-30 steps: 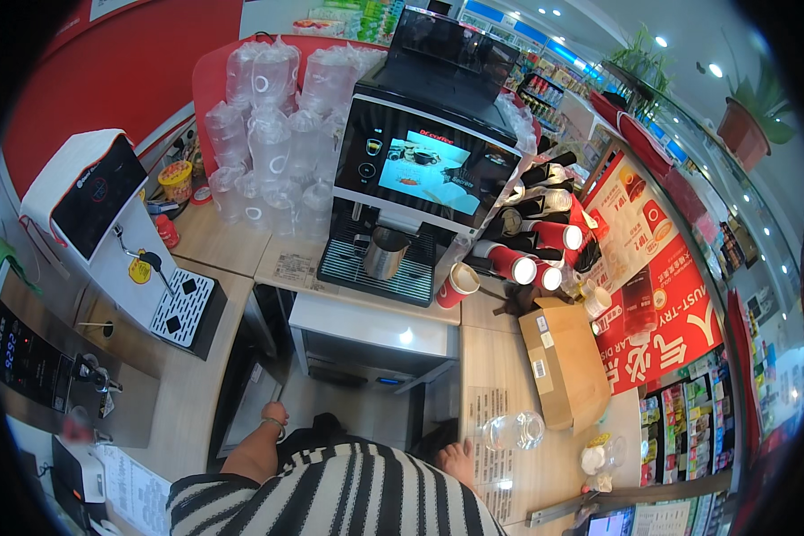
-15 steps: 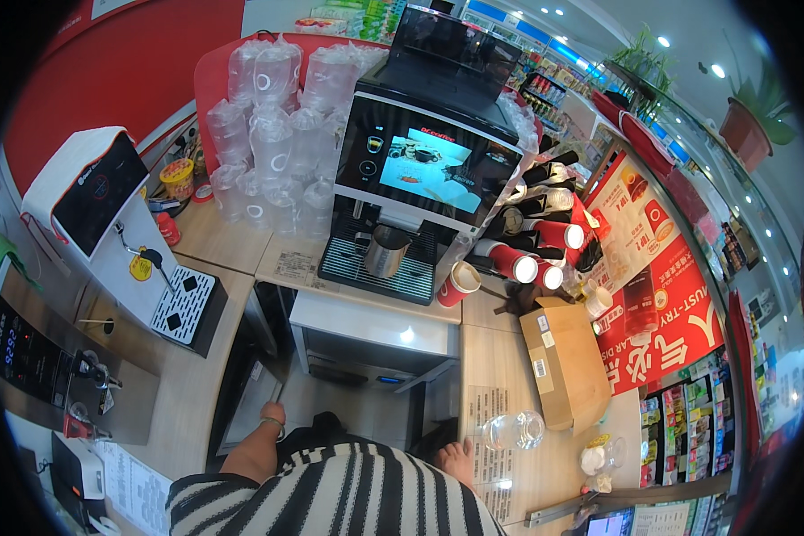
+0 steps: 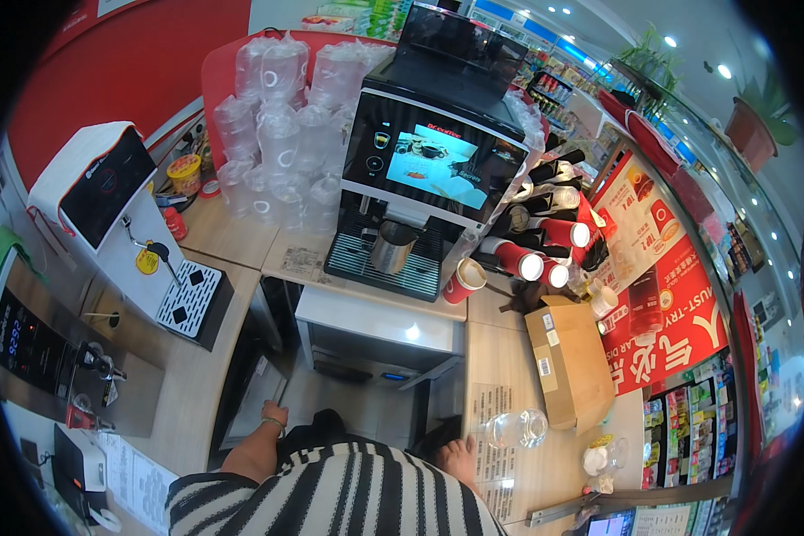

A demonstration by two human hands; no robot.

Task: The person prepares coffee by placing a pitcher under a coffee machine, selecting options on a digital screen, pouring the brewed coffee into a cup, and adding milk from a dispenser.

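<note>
My left hand (image 3: 275,414), a bracelet at its wrist, is low under the left counter. Its fingers are curled at the edge of a pale under-counter door (image 3: 261,393); the far side of the grip is hidden. My right hand (image 3: 458,459) rests at the edge of the right counter (image 3: 491,348), fingers spread and holding nothing. A clear round container (image 3: 516,429) lies just right of it, over a printed sheet. Ahead, a steel milk pitcher (image 3: 392,247) stands on the drip tray of a coffee machine (image 3: 429,161). A red paper cup (image 3: 464,280) stands beside the machine.
Stacked, plastic-wrapped cups (image 3: 279,134) stand left of the machine. On the left counter are a white dispenser (image 3: 98,192) and a steel appliance (image 3: 58,357). An opened cardboard box (image 3: 567,366) and several red cups (image 3: 518,262) occupy the right counter.
The view has shifted slightly, so the counters and machines sit a little farther right in the picture. Both hands keep their places and poses.
</note>
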